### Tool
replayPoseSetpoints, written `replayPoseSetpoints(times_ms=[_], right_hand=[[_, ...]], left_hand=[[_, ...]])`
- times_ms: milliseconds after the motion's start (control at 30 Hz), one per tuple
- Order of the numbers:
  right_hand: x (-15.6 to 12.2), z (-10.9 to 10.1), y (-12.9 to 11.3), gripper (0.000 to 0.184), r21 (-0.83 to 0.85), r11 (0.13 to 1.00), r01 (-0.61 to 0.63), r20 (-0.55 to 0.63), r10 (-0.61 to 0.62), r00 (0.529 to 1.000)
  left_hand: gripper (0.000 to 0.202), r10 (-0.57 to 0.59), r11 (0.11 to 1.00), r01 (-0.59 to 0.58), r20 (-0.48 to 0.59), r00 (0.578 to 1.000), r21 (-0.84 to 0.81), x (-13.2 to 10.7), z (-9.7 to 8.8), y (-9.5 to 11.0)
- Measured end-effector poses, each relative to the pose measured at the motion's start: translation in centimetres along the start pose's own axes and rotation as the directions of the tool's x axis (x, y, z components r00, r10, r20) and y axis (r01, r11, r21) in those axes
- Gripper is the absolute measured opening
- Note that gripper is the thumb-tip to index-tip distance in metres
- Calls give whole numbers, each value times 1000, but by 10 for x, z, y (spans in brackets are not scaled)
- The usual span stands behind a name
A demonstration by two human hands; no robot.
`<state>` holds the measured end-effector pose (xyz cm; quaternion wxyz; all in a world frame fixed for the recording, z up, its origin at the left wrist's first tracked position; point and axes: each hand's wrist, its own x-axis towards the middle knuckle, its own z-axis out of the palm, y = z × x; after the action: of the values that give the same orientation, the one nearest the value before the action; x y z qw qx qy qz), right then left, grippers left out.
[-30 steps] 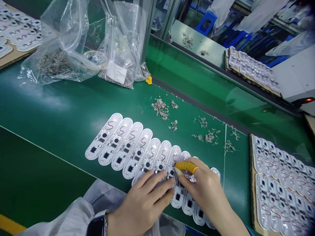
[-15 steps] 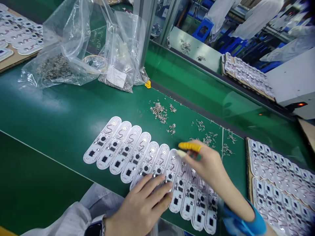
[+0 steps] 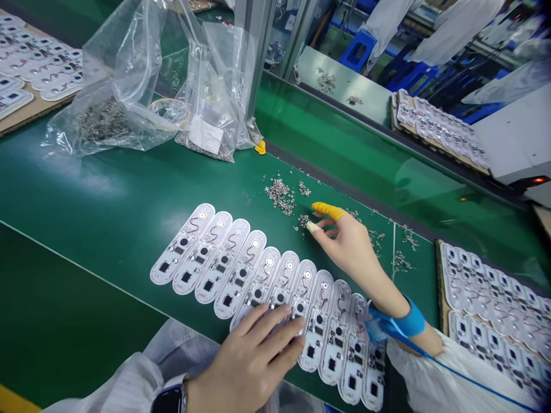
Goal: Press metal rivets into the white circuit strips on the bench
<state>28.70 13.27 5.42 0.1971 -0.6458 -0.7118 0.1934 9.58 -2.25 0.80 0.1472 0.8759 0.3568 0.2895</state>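
A slanting row of long white plastic casings with circuit boards (image 3: 206, 255), round metal discs and thin dark red wires lies on the green table. My left hand (image 3: 258, 350) rests flat over the lower part of the row's middle casings, its fingers spread. Above the row, my right hand (image 3: 344, 232) reaches to a small cluster of tiny metal parts (image 3: 303, 220). Its thumb and index finger stand apart, the index in a yellow finger cot (image 3: 328, 210), the thumb in a pale one. Nothing visible is between them. A larger pile of metal parts (image 3: 280, 197) lies just beyond.
Clear plastic bags of metal parts (image 3: 103, 120) stand at the back left. Cardboard trays of casings sit at the right (image 3: 495, 310) and far left (image 3: 38, 106). A blue strap (image 3: 408, 321) with a cord circles my right wrist. A metal post (image 3: 253, 63) rises behind.
My right hand has moved up and away from the casings towards the small cluster of metal parts, uncovering the casings' tops. My left hand has stayed on the row.
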Motion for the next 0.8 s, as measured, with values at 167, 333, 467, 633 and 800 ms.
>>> replayPoseSetpoints(times_ms=[167,333,467,633,800], right_hand=[[0,4,-3,17,-200,970,135,-3,-138,990],[-4,17,-6,10,-341,914,221,83,-205,975],[-9,16,-7,14,-280,914,293,84,-281,956],[-45,-8,-22,15,-125,952,280,-58,-288,956],[-115,-24,-48,12,16,934,357,36,-358,933]], left_hand=[[21,16,1000,-16,9,1000,0,1,-3,-2],[21,-1,1000,1,15,1000,13,-1,-1,-1],[22,-5,1000,5,11,1000,-13,2,-4,1],[23,-128,978,125,-9,992,-167,16,-31,7],[29,-501,818,478,12,866,-320,25,-45,18]])
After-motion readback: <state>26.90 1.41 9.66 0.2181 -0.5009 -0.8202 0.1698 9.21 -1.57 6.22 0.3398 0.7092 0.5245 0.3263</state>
